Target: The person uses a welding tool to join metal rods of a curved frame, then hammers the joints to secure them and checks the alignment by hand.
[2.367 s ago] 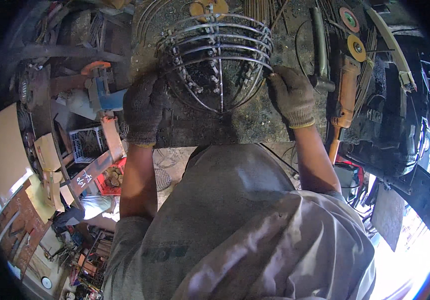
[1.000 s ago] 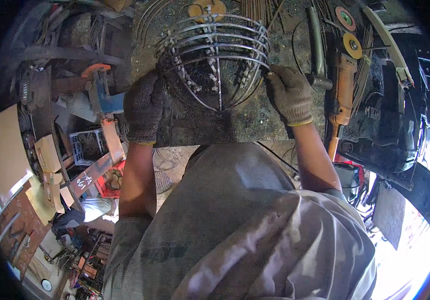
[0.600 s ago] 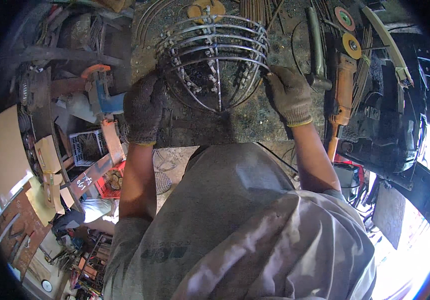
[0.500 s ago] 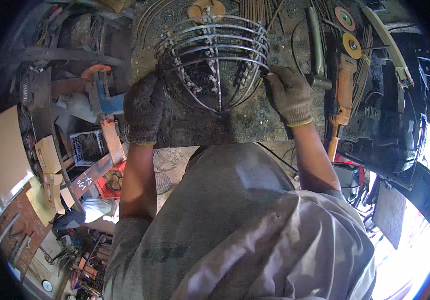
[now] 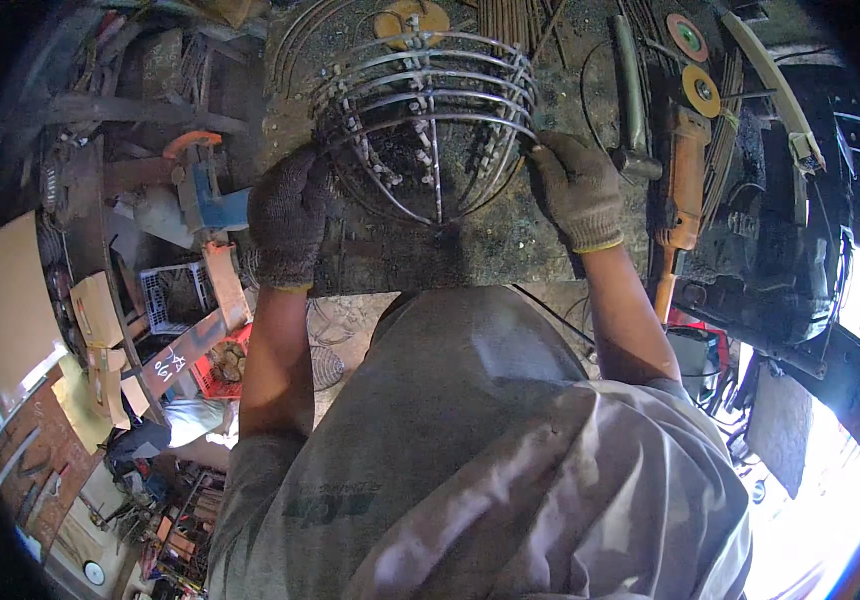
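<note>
A bowl-shaped frame of bent metal rods (image 5: 437,150) rests on the dark, scuffed workbench (image 5: 510,262). Several curved rods run across it, tied to upright ribs by lumpy welds. My left hand (image 5: 292,215), in a dark knit glove, grips the frame's left rim, with the fingertips hidden in shadow. On the opposite side my right hand (image 5: 580,190), in a greyish glove with a yellow cuff, pinches the end of the lowest rim rod between thumb and fingers.
Right of the frame lie a hammer (image 5: 635,120), an orange angle grinder (image 5: 688,180) with a yellow disc, and a pink-green disc (image 5: 687,38). Thin rods (image 5: 505,22) and a round tan disc (image 5: 412,20) sit at the back. A blue tool (image 5: 212,195) stands off the bench's left side.
The frame and both gloved hands stay almost where they were; only a very slight shift of the frame to the left shows.
</note>
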A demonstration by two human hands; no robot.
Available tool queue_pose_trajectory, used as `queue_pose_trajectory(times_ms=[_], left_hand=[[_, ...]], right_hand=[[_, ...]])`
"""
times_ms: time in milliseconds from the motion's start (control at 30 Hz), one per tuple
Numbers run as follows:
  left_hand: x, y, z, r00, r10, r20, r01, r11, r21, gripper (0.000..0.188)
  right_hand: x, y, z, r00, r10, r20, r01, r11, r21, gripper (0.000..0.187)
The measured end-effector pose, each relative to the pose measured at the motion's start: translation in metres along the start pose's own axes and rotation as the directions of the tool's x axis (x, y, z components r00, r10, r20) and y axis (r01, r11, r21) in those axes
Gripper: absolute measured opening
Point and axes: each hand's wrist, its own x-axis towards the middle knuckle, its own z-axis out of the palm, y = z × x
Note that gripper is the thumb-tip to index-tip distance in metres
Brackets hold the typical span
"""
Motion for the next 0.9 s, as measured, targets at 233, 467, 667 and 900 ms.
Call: queue_pose_trajectory(times_ms=[233,467,667,900], left_hand=[[-0.002,-0.003,0.003,1.000,-0.026,-0.015,0.025,0.999,-0.031,0.024],[-0.006,-0.009,0.004,0.997,-0.055,0.052,0.054,0.998,0.036,0.025],[-0.003,-0.007,0.004,0.999,-0.038,0.011,0.039,0.999,-0.036,0.024],[-0.003,-0.001,0.002,0.997,-0.073,0.040,0.071,0.997,0.040,0.024]], right_hand=[[0.000,-0.003,-0.001,1.000,0.024,0.010,-0.024,1.000,0.008,0.021],[-0.001,0.001,-0.002,0.999,0.033,0.021,-0.033,0.999,0.029,0.028],[-0.007,0.011,-0.005,0.987,0.124,-0.104,-0.100,0.972,0.213,0.035],[-0.052,0.014,-0.039,0.957,0.209,-0.200,-0.136,0.935,0.328,0.036]])
